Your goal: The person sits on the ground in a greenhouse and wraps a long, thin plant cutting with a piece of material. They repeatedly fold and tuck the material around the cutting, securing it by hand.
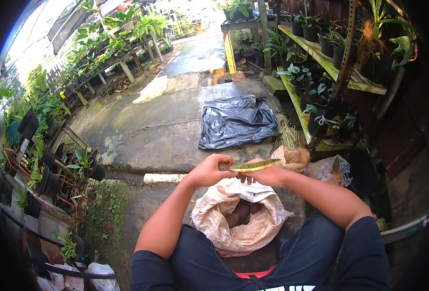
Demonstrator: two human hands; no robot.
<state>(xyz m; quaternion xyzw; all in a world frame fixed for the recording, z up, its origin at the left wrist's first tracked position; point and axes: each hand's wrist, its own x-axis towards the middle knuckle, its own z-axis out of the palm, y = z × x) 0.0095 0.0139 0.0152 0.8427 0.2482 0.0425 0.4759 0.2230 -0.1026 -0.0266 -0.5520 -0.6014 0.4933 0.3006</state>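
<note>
My left hand (214, 170) grips the base end of a snake plant leaf (256, 166), green with yellow margins. The leaf points right and crosses above my right hand (261, 175). My right hand's fingers curl downward close to the left fingertips; the leaf partly hides them, so whether they grip anything is unclear. Below both hands, between my legs, stands a woven plastic sack (214, 231) with its rim rolled down. Dark brown matter, apparently soil, (241, 214) lies inside it.
A black plastic bag (238, 122) lies flat on the concrete ahead. Right of it are a bundle of long leaves (290, 136), fibre in a bag (290, 159) and a clear plastic bag (329, 169). A white pipe (163, 178) lies left. Potted plants on wooden shelves (319, 58) line the right side.
</note>
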